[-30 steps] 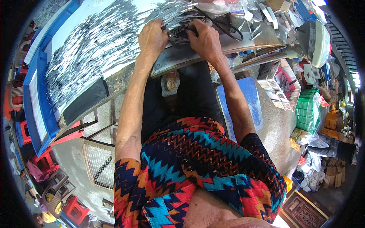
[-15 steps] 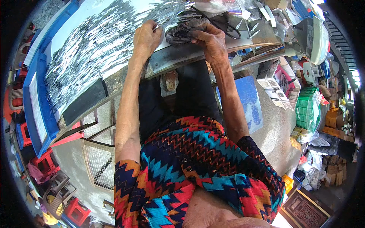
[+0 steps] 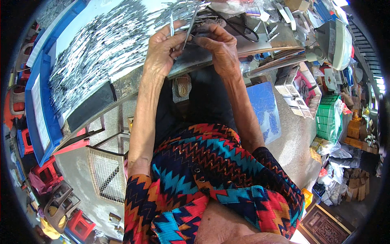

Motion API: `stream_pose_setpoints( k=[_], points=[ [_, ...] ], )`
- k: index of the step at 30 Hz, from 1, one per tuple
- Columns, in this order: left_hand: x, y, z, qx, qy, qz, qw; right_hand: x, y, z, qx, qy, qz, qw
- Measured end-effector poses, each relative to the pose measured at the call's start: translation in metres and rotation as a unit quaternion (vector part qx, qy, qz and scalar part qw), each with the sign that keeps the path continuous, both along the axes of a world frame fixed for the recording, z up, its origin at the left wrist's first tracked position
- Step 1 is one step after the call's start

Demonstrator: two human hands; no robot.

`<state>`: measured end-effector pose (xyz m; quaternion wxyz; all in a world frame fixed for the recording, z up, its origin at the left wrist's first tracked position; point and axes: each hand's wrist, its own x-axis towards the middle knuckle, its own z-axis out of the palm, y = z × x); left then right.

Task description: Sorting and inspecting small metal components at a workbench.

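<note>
My left hand (image 3: 161, 51) is closed on a slender silvery metal strip (image 3: 172, 25) that points up from its fingers. A second long, thin metal piece (image 3: 191, 26) slants between my two hands, against the left fingertips. My right hand (image 3: 221, 44) is closed in a pinch, its fingertips beside that slanted piece; what they hold is hidden. Behind the right fingers lies a dark, crumpled-looking thing (image 3: 213, 20), partly covered. A wide heap of similar thin metal pieces (image 3: 101, 53) spreads over the white tabletop to the left.
Blue tray-like edging (image 3: 36, 110) bounds the table's left side. A black cable (image 3: 235, 30) loops right of my hands, near loose metal pieces (image 3: 270, 30). A lamp-like white and grey fixture (image 3: 341, 44) stands at the right. Below are a blue panel (image 3: 264, 110) and a green basket (image 3: 328, 120).
Both hands have drawn closer together. The left has turned and moved right, and metal pieces now show upright at its fingers. The right has shifted left, off the dark thing.
</note>
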<state>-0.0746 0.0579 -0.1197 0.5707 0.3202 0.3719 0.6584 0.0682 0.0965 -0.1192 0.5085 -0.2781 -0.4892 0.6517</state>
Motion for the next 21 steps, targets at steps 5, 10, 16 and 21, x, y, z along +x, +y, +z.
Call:
stream_pose_setpoints(
  k=[5,10,16,21],
  points=[
    [0.002,-0.010,-0.002,-0.007,-0.038,0.018,0.999,-0.002,-0.012,0.003,0.030,-0.041,0.018,0.999],
    [0.001,-0.018,-0.003,0.009,-0.024,0.015,1.000,0.001,-0.015,0.008,0.092,-0.146,0.020,0.985],
    [-0.003,-0.036,0.000,-0.007,0.024,-0.012,1.000,0.008,-0.009,0.011,0.078,-0.137,0.031,0.987],
    [0.003,-0.050,-0.003,-0.008,0.087,0.013,0.996,-0.004,-0.003,0.008,0.035,-0.044,0.044,0.997]
  ],
)
